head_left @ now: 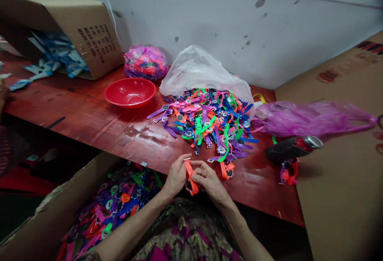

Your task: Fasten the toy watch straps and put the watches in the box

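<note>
Both hands meet at the table's front edge around an orange wristwatch (190,177). My left hand (177,175) pinches its strap near the white buckle at the top. Lower down, my right hand (208,179) grips the strap between thumb and fingers, close to the dark watch face, which is partly hidden. Just beyond the hands lies a loose pile of coloured watches (206,121) in purple, blue, green, pink and orange, spilling from a white plastic bag (203,67). Another orange watch (227,170) lies at the pile's near edge, right of my right hand.
A red bowl (130,92) and a pink bag of watches (145,62) stand left of the pile. A tipped carton (89,38) holds blue-white pieces. Below left, an open box (38,217) contains many watches. At right are a pink bag (311,117), a bottle (287,149) and cardboard (338,153).
</note>
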### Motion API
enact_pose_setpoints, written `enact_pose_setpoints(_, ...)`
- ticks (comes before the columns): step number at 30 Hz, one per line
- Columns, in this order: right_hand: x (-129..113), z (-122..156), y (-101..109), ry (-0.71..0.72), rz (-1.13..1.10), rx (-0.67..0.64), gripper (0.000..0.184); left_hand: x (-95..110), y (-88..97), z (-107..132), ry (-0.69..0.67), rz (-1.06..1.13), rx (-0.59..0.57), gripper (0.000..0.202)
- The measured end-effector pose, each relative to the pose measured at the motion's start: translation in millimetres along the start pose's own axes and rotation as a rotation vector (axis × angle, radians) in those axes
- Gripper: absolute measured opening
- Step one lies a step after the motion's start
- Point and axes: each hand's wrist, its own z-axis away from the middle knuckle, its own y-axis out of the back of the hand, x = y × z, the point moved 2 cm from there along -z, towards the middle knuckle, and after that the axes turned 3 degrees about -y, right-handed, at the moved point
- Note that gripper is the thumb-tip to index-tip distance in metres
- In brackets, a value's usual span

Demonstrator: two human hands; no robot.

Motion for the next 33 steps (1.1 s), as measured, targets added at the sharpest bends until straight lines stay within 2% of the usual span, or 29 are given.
enact_pose_setpoints(6, 6.5, -2.7, 4.8, 0.007, 0.011, 0.085, 0.033, 10.2, 1.5, 6.8, -0.113, -0.167, -0.098, 0.036)
enact_pose_setpoints(9, 7.6, -1.5, 6.1, 0.082, 0.030, 0.123, 0.038, 10.0, -0.2, 9.6, -0.153, -0.213, -0.132, 0.041)
enact_pose_setpoints(12, 6.3, -0.2, 6.3, 0.150, 0.079, 0.140, 0.052, 8.4, -3.2, 9.4, -0.123, -0.123, -0.171, 0.041)
enact_pose_setpoints(14, 6.3, -0.5, 6.8, 0.124, 0.094, 0.133, 0.058, 6.3, -5.3, 9.0, -0.078, -0.047, -0.192, 0.033)
enact_pose_setpoints(16, 7.0, -1.4, 8.2, 0.087, 0.086, 0.132, 0.060, 4.2, -6.2, 10.2, -0.063, -0.061, -0.181, 0.021)
enact_pose_setpoints(18, 8.1, -1.8, 10.0, 0.062, 0.077, 0.139, 0.059, 3.4, -5.7, 13.5, -0.109, -0.213, -0.150, 0.018)
enact_pose_setpoints(20, 10.0, -1.2, 11.9, 0.024, 0.069, 0.141, 0.051, 4.1, -5.3, 18.2, -0.217, -0.398, -0.148, 0.020)
enact_pose_setpoints(23, 13.3, 0.8, 15.0, -0.048, 0.067, 0.127, 0.037, 3.5, -6.5, 23.4, -0.347, -0.590, -0.253, 0.023)
enact_pose_setpoints(26, 14.0, 2.7, 19.4, -0.049, 0.057, 0.112, 0.029, 0.5, -7.3, 23.2, -0.372, -0.729, -0.317, 0.022)
enact_pose_setpoints(29, 13.3, 4.3, 23.8, -0.072, 0.067, 0.039, 0.028, 1.5, -6.3, 20.8, -0.348, -0.687, -0.336, 0.024)
enact_pose_setpoints(31, 13.7, 5.1, 26.0, -0.128, 0.120, -0.022, 0.028, 5.0, -4.5, 19.8, -0.299, -0.577, -0.350, 0.028)
enact_pose_setpoints(33, 14.5, 4.3, 27.9, -0.137, 0.173, -0.013, 0.028, 9.1, -1.8, 19.4, -0.224, -0.422, -0.361, 0.030)
